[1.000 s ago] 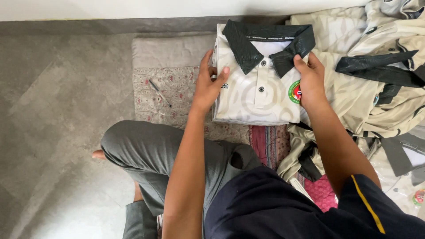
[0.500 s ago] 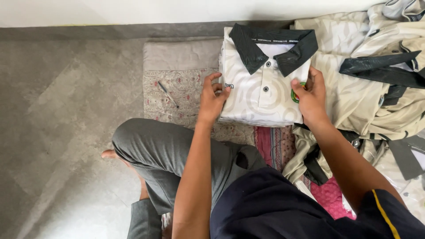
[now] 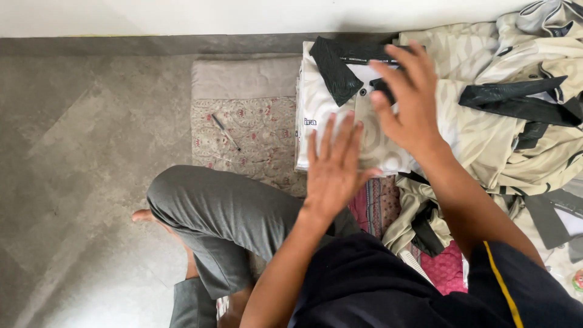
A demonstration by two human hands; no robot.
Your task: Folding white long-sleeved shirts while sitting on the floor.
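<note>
Grey floor [image 3: 85, 158]: beneath you, where you sit cross-legged. Heap of cream-and-black shirts [image 3: 516, 121]: loose, to your right. Patterned mat [image 3: 255, 121]: ahead of your knee. Folded polo shirt [image 3: 319, 115]: cream, black collar, lying on the mat's right end just beside the heap. Your right hand [image 3: 410, 103]: open, fingers spread, flat on the shirt near the collar, gripping nothing. Your left hand [image 3: 334, 167]: open, palm down on the shirt's lower edge. Pen [image 3: 225, 130]: on the mat, left of the shirt.

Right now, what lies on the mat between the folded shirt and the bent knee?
In the head view, only bare patterned mat separates folded shirt from knee; a pen lies farther left.
</note>
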